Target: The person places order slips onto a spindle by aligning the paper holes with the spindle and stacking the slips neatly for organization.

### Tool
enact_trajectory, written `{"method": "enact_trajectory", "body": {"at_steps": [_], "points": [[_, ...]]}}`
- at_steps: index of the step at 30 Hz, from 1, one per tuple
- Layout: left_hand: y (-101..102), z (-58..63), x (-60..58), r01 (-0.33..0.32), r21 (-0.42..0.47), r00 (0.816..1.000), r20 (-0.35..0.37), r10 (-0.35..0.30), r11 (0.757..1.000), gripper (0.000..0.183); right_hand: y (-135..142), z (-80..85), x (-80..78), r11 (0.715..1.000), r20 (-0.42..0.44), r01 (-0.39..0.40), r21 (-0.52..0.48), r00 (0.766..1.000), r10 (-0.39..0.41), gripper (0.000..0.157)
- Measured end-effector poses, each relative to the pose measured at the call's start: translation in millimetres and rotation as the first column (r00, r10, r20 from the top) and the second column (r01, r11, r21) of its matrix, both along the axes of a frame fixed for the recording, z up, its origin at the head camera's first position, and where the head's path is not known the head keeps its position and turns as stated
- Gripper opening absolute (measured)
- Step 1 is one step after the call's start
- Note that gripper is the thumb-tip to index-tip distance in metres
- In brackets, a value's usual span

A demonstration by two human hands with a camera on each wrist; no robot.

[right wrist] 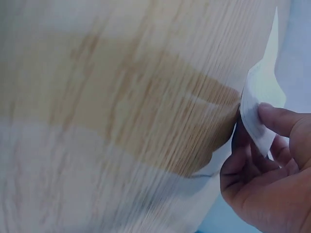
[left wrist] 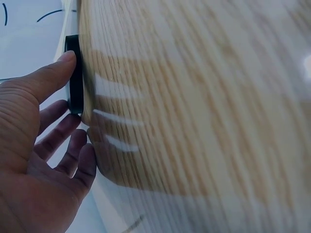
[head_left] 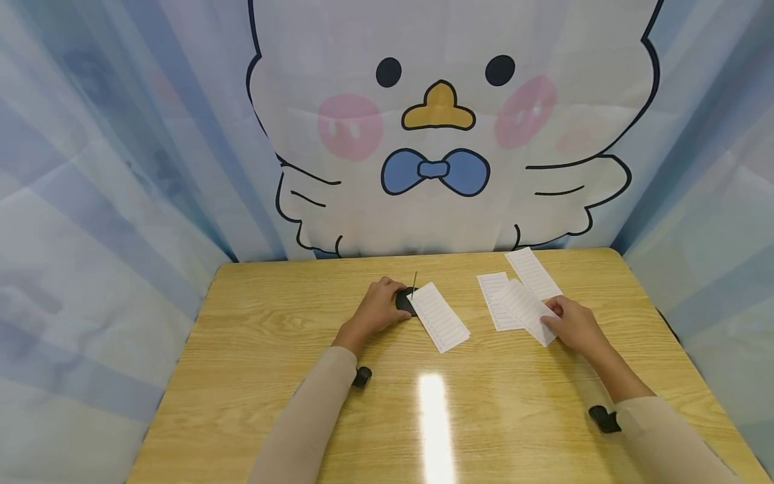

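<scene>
My left hand [head_left: 382, 306] grips the black base [head_left: 404, 301] of a bill spike, thumb on one side and fingers on the other; the left wrist view shows the base [left wrist: 74, 75] edge-on. A thin upright spike [head_left: 414, 281] rises from it. A small stack of white lined paper slips [head_left: 441, 319] reaches from the spike toward the front right, its upper corner right at the spike. My right hand [head_left: 574, 326] pinches a lined paper slip [head_left: 525, 306] by its near corner between thumb and fingers. In the right wrist view, this paper [right wrist: 260, 104] bends slightly.
Two more lined slips lie behind the held paper, one slip [head_left: 492, 289] to the left and another slip [head_left: 535, 272] toward the back edge. All stand on a wooden table [head_left: 272, 403]. A curtain [head_left: 441, 222] with a cartoon bird hangs right behind the table.
</scene>
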State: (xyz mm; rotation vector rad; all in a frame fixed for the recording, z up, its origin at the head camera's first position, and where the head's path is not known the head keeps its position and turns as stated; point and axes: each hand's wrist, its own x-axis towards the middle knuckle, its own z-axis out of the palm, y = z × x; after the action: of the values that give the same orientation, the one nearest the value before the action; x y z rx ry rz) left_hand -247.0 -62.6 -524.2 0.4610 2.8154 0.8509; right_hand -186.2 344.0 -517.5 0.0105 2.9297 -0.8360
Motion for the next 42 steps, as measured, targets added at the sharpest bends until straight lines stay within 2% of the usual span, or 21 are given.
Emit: {"method": "enact_trajectory", "body": {"at_steps": [8, 18, 29, 33, 37, 42], "points": [[0.3, -1.7, -0.3, 0.003, 0.000, 1.000, -0.006, -0.003, 1.000, 0.061, 7.5, 6.1, 1.2, 0.999, 0.008, -0.003, -0.044, 1.000, 0.004, 0.036], [1.1, -3.3, 1.1, -0.007, -0.004, 1.000, 0.005, 0.007, 1.000, 0.060, 11.5, 27.4, 3.8, 0.995, -0.014, -0.011, -0.096, 1.000, 0.009, 0.046], [-1.3, -2.0, 2.4, -0.020, 0.014, 1.000, 0.023, 0.020, 1.000, 0.064, 5.8, 56.7, 0.8, 0.994, -0.095, -0.029, -0.109, 0.995, 0.019, 0.041], [-5.1, 3.0, 0.9, -0.026, 0.084, 0.998, 0.052, 0.022, 0.996, 0.063, 3.0, 69.3, -1.6, 0.995, -0.128, -0.035, -0.096, 0.991, 0.022, 0.041], [-10.3, 13.0, -1.4, -0.025, 0.169, 0.998, 0.062, 0.015, 0.985, 0.060, -2.0, 82.7, -4.7, 0.993, -0.143, -0.051, -0.107, 0.989, 0.035, 0.041], [-17.0, 30.3, -4.0, -0.024, 0.225, 1.000, 0.017, 0.021, 0.974, 0.057, -10.4, 98.6, -8.6, 0.991, -0.144, -0.054, -0.119, 0.989, 0.036, 0.042]]}}
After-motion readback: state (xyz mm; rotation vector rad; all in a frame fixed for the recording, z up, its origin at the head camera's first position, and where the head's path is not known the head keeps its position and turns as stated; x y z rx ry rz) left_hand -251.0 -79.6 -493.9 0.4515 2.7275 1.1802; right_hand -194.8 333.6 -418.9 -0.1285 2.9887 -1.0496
